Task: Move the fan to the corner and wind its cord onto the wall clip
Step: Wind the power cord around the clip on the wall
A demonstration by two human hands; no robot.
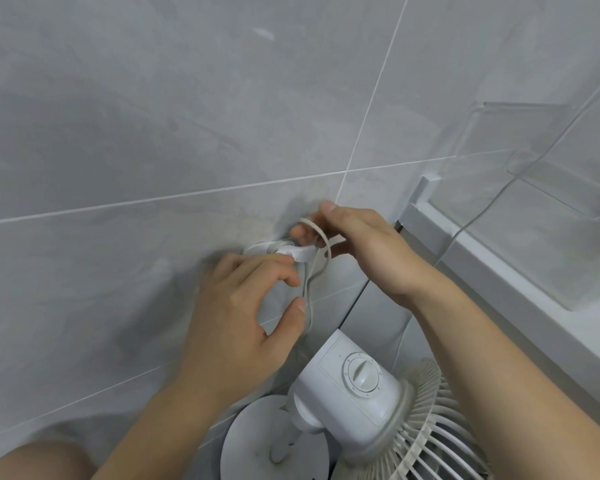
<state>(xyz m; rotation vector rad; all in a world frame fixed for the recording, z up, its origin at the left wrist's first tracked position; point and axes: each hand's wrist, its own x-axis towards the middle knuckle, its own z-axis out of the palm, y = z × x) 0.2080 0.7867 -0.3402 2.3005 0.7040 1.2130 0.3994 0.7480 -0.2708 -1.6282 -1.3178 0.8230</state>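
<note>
A white fan [354, 386] stands low against the grey tiled wall, its dial facing up, its round base [257, 441] below and its grille at lower right. Its pale cord [317, 268] runs up to a white wall clip [297, 252], where several turns lie behind the clip's arm. My right hand [364, 247] holds a loop of the cord at the clip's right end. My left hand [253, 306] is just below the clip, fingertips pinching the hanging cord near the clip's left side.
A white frame [499, 271] with a clear glass panel and clear shelf [565, 188] runs along the right, close to the fan. A thin wire [478, 216] hangs behind the glass. My knee [35, 459] is at lower left. Grey wall tiles fill the left.
</note>
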